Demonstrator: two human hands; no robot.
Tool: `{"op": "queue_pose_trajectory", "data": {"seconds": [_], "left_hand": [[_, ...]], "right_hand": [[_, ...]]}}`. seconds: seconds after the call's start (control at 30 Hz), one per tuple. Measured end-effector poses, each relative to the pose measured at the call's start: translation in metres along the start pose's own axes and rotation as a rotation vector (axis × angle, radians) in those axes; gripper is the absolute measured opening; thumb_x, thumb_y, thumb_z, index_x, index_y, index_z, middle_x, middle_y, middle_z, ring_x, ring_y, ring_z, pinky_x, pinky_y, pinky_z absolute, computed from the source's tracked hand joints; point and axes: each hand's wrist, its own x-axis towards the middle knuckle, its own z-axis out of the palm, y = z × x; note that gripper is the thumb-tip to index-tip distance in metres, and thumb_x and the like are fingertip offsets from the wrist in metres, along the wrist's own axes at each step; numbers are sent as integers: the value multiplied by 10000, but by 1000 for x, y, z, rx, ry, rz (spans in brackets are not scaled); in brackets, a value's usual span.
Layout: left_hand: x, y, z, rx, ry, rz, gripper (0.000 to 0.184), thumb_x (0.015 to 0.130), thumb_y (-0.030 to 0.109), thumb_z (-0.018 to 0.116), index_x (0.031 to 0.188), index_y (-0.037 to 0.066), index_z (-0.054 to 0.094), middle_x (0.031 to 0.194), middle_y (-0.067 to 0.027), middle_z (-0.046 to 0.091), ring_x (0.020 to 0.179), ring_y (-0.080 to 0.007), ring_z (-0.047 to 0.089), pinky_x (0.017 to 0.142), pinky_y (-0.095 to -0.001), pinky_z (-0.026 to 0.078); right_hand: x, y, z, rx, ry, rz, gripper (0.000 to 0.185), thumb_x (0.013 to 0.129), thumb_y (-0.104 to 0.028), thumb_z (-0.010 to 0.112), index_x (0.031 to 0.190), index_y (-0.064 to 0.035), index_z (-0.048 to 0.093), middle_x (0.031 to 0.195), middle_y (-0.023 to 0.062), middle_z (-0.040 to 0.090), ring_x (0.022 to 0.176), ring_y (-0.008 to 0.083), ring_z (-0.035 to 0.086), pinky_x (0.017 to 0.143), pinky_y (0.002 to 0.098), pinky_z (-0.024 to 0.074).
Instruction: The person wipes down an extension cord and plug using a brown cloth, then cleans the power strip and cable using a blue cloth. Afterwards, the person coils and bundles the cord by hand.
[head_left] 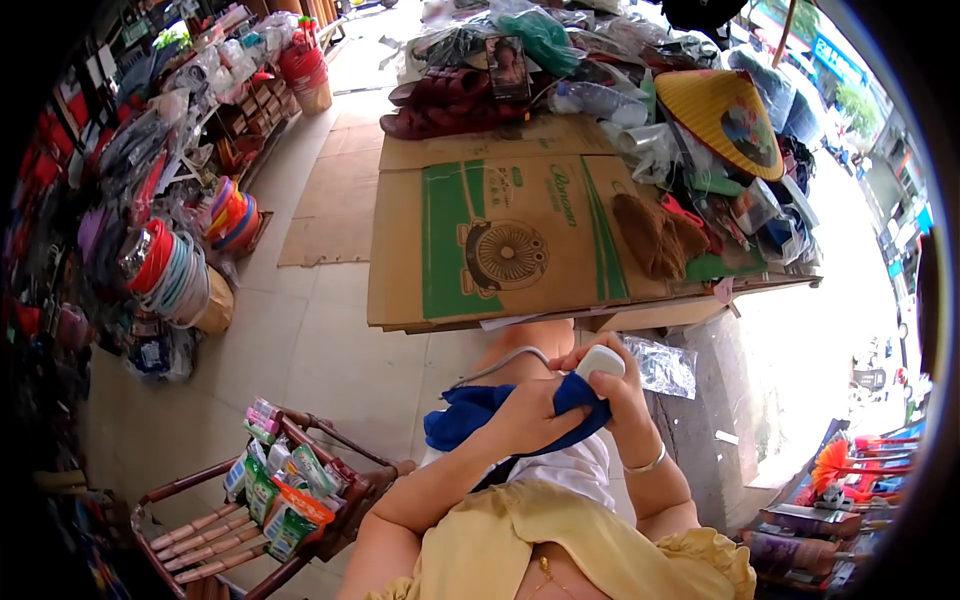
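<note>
In my right hand (627, 392), which wears a bracelet at the wrist, is a white rounded oblong device (602, 361); its exact kind does not show. My left hand (535, 410) closes on a blue cloth (462, 418), which is bunched over my lap and reaches round the device's lower end. A grey cord (498, 366) curves out to the left from behind my hands; where it ends is hidden. Both hands are close together, just short of the cardboard-topped table.
Flattened cardboard (400, 230) with a printed fan covers the table before me. Sandals (440, 110), a brown cloth (655, 235) and a yellow conical hat (715, 110) lie on it. At left stand a bamboo chair (200, 545) holding packets, and a bucket (210, 300).
</note>
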Motion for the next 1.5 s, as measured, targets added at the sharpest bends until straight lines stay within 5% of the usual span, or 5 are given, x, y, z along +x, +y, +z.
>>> {"op": "queue_pose_trajectory", "data": {"seconds": [0.63,0.8,0.97,1.3,1.5], "left_hand": [[-32,5,-22,103,-49,-73,200,786,208,609,887,38,582,797,-153,608,712,-296,587,643,-344,455],[-8,3,-65,-378,98,-262,233,807,165,603,988,21,574,816,-12,601,764,-96,551,678,-264,459],[-3,7,-96,-611,249,-327,278,820,173,590,1033,2,542,890,-17,592,821,-102,549,745,-246,453],[-5,32,-145,-429,841,-11,431,915,376,478,1089,-11,548,1010,-69,604,905,-160,583,806,-294,469],[8,48,-83,71,91,231,619,694,177,717,1233,21,455,1161,-171,510,1082,-310,496,935,-364,365]], "right_hand": [[10,-44,-71,823,244,-78,258,756,-100,599,967,5,495,879,114,507,808,221,519,579,262,468],[21,-53,-48,445,157,-288,438,805,-181,614,1176,-45,424,1026,139,537,999,328,556,798,363,487],[13,-59,-54,-497,97,-343,355,726,-133,673,1007,-38,478,918,42,531,805,131,570,693,265,488],[19,-68,-20,-389,-35,-86,191,800,-167,637,822,-62,479,754,-7,534,552,24,522,435,159,421],[37,-71,10,-245,-96,47,208,840,-221,606,799,-66,474,690,-6,538,499,24,514,404,144,389]]}}
